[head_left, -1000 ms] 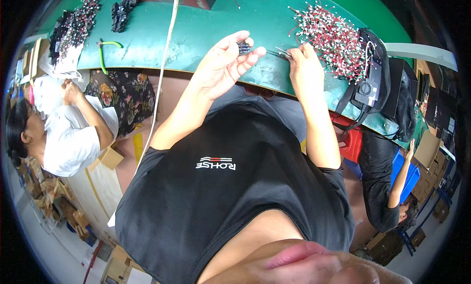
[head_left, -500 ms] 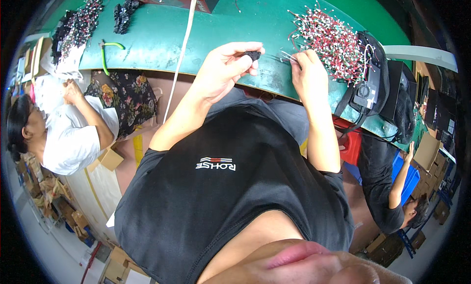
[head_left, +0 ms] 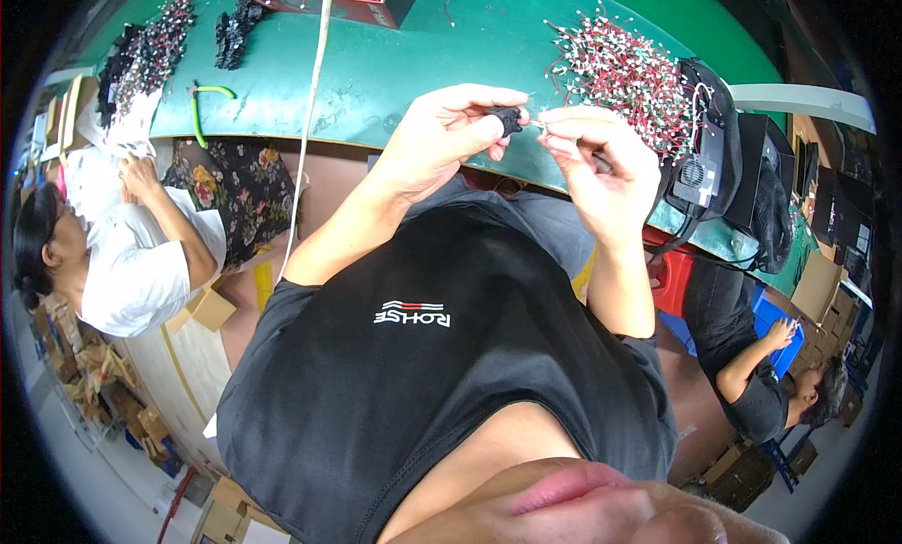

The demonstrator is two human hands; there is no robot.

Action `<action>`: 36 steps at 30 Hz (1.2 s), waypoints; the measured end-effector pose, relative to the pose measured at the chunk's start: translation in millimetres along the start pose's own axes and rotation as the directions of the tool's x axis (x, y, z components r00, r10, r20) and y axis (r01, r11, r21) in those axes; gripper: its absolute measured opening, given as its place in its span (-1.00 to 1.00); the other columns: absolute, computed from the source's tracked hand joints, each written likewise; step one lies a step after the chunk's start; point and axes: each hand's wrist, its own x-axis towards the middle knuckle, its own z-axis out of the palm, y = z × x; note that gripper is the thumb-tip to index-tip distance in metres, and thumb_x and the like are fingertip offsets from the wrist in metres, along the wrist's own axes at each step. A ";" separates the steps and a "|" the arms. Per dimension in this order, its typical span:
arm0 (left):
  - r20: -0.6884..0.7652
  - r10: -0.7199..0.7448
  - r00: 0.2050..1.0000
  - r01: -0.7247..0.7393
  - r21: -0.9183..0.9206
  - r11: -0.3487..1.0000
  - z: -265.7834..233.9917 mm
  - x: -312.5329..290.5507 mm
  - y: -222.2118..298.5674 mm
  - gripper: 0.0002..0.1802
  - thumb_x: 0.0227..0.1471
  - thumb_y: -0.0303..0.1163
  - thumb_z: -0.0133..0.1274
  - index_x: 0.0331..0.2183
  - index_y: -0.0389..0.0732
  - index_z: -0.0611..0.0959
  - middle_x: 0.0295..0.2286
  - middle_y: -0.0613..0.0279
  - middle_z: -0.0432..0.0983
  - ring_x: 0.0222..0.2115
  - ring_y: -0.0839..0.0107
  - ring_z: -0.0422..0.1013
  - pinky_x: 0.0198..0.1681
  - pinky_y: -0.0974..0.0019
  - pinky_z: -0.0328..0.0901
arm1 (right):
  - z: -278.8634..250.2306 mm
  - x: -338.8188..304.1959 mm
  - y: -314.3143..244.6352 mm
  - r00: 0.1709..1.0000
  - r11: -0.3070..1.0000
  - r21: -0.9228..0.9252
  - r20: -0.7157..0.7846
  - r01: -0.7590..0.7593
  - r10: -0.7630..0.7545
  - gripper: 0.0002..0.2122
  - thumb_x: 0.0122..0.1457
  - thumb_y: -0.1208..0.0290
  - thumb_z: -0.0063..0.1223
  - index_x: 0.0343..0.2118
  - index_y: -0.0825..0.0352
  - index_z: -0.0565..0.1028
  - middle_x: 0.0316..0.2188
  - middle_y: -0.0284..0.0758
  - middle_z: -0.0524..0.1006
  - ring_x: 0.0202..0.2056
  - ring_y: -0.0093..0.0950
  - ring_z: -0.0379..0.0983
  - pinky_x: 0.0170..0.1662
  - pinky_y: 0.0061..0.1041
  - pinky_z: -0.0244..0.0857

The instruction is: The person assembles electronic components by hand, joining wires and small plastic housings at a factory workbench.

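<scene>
Over the front edge of the green worktable (head_left: 451, 60), both my hands are raised close together. My left hand (head_left: 437, 149) is closed, thumb and fingers gripping a small black plastic part (head_left: 508, 120). Facing it, my right hand (head_left: 606, 163) pinches a thin pale strand (head_left: 537, 123) at its fingertips, close beside the black part. Whether the strand touches the part, I cannot tell. Something small and dark shows against the right palm, too hidden to name. Just beyond that hand lies a big heap of red and black wire leads (head_left: 620, 79) with white connectors.
Green-handled pliers (head_left: 199, 112) lie at the table's left edge. Behind are black parts (head_left: 235, 35) and a red box (head_left: 376, 4) of leads. A white cord (head_left: 315, 84) hangs left of my arm. A black bag (head_left: 709, 140) sits right. One person (head_left: 141, 243) works left, another (head_left: 752, 394) right.
My right hand has moved left and turned, bringing its fingertips up to the black part. My left hand has shifted slightly right. The right-hand person's arm has lowered.
</scene>
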 end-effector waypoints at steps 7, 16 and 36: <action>-0.014 -0.006 1.000 0.007 0.064 0.998 5.1 -2.1 3.3 -0.64 0.12 -0.53 0.15 -0.02 -0.34 0.61 -0.27 0.21 0.57 -0.37 0.56 0.44 -0.22 0.47 0.40 | 10.2 -4.2 -8.0 0.912 0.837 -0.373 0.082 0.401 -0.401 -0.76 -0.06 0.66 0.29 -0.29 0.29 0.63 -0.32 -0.27 0.62 -0.30 -0.36 0.59 -0.26 -0.47 0.47; -0.051 -0.017 0.999 0.026 0.177 0.984 7.0 -5.7 6.2 -0.64 0.08 -0.51 0.20 -0.04 -0.30 0.64 -0.35 0.27 0.59 -0.40 0.58 0.43 -0.26 0.49 0.39 | 11.6 -5.2 -3.5 0.880 0.793 -0.402 0.078 0.458 -0.469 -0.67 -0.17 0.77 0.23 -0.28 0.32 0.62 -0.33 -0.26 0.59 -0.33 -0.36 0.57 -0.32 -0.48 0.46; -0.047 0.046 0.998 -0.031 0.279 0.960 6.1 -8.2 6.8 -0.66 0.07 -0.57 0.19 -0.07 -0.34 0.64 -0.27 0.19 0.61 -0.30 0.53 0.50 -0.14 0.45 0.43 | 18.0 -4.7 -4.2 0.915 0.837 -0.377 0.095 0.398 -0.392 -0.74 -0.06 0.77 0.23 -0.30 0.31 0.60 -0.38 -0.28 0.58 -0.32 -0.42 0.56 -0.27 -0.52 0.44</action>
